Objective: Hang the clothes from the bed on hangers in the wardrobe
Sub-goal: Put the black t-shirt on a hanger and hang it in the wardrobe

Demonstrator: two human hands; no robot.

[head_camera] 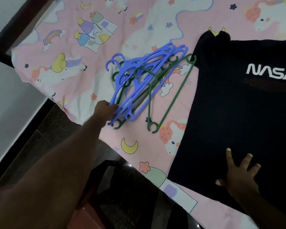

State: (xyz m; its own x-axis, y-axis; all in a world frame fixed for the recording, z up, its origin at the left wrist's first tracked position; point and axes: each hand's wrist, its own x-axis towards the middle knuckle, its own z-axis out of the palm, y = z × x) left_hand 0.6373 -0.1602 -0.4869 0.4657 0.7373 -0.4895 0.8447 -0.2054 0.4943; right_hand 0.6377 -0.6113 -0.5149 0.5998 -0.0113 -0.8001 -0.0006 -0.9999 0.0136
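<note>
At nine o'clock a pale floor (10, 103) runs beside the bed's dark frame (23, 19), and at about seven o'clock darker speckled flooring (59, 123) shows under the outstretched left arm. The left hand (105, 110) reaches up from seven o'clock to the near end of a pile of hangers (139, 80), its fingers (113, 107) curled among the ends of the blue ones; whether they actually grip one or only touch I cannot tell. The pile lies near the middle of the view on the bed (82, 90), which is covered by a pink sheet printed with unicorns, moons and stars. Blue hangers (122, 90) sit on top, fanned toward one o'clock, with green ones beneath them. One green hanger (170, 95) lies at the right edge of the pile (its far loop touches the edge of the shirt). To the right, from two o'clock down to five o'clock, a dark T-shirt (238, 121) with white NASA lettering (271, 73) is spread flat on the bed. At five o'clock the right hand (238, 177) rests palm down on the shirt's near hem, fingers (248, 157) spread wide and holding nothing.
</note>
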